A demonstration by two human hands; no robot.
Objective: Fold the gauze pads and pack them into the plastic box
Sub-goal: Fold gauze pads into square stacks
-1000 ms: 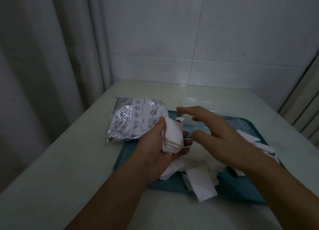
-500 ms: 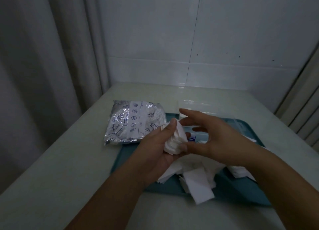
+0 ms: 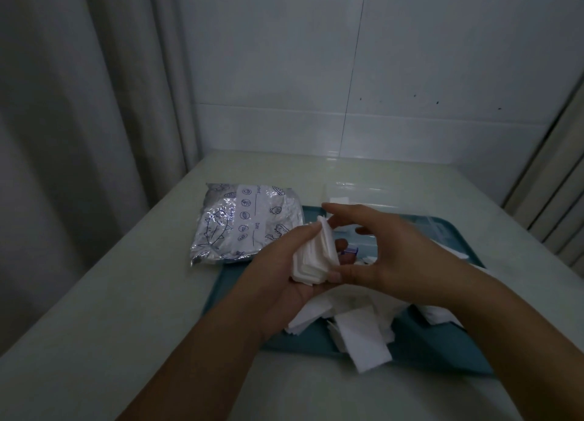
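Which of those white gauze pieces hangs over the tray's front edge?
The large loose gauze sheet nearest the camera; it overlaps the teal tray rim onto the table.

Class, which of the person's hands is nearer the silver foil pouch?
Left. The left hand sits just beside the silver foil pouch, holding folded gauze pads; the right hand is farther, over the tray.

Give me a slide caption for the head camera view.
Both hands, left and right, hold a folded gauze stack above the teal tray.

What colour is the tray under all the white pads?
The tray is teal blue, seen best in the head view.
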